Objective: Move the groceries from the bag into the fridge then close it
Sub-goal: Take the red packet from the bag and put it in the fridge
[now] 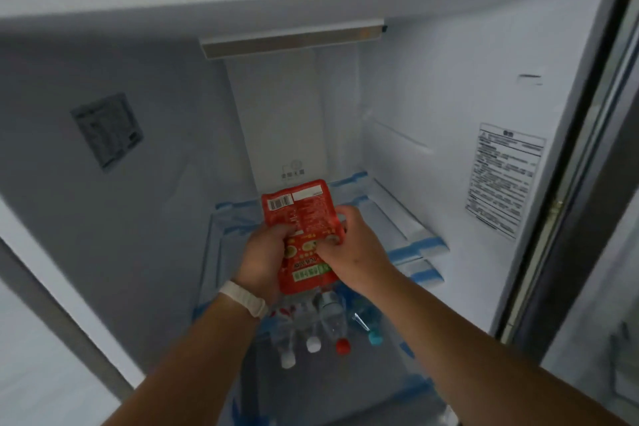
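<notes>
Both hands hold a red food pouch (304, 214) with a barcode and white label, inside the open fridge (432, 107). My left hand (264, 256), a white band on its wrist, grips the pouch's left side. My right hand (349, 245) pinches its right edge. Below the pouch, several clear bottles (332, 322) lie side by side on the fridge floor, caps toward me: white, white, red and teal. The bag is not in view.
White fridge walls carry a sticker on the left (107, 130) and a printed label on the right (505, 176). Blue-taped shelf ledges (418, 245) run along the right wall. The open door's edge (587, 149) stands at the far right.
</notes>
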Motion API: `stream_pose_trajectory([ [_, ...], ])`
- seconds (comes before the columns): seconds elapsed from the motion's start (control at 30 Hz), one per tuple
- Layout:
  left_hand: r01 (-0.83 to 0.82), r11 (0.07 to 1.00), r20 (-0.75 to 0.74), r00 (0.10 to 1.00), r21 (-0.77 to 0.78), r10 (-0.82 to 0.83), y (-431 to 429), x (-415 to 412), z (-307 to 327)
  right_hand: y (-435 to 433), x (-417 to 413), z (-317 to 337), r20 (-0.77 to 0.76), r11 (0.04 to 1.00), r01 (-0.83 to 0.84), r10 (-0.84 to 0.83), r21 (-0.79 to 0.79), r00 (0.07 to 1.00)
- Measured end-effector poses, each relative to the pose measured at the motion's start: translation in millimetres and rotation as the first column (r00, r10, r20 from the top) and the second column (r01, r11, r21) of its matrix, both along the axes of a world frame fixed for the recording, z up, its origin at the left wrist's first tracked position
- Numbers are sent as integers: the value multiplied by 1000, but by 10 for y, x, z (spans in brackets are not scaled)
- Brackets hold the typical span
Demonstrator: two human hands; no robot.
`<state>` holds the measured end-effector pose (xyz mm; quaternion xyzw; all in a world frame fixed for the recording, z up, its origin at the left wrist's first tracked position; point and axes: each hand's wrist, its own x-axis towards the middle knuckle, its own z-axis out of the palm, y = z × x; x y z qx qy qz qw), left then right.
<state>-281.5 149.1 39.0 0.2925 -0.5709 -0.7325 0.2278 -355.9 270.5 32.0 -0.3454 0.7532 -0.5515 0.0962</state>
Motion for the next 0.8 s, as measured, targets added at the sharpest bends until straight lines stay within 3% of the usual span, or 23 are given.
stream_pose_trajectory([
  [0.3, -30, 906, 149, 983, -423, 102, -562, -646, -326, -476, -483, -85, -48, 975, 19, -8, 221, 999],
  [0.43, 114, 807, 285, 956, -580, 70, -639, -753, -458, -575, -618, -181, -156, 938, 95, -45, 332, 987],
  [0.57, 235, 701, 434, 893, -673, 117, -676, -786, -545, -647, -698, -278, -274, 851, 155, -14, 501, 962],
  [0.67, 339, 601, 572, 782, -724, 248, -718, -797, -584, -655, -722, -315, -295, 792, 178, 2, 583, 956],
  [0.8, 367, 524, 583, 739, -768, 338, -655, -798, -551, -624, -728, -359, -338, 784, 196, 18, 589, 941],
])
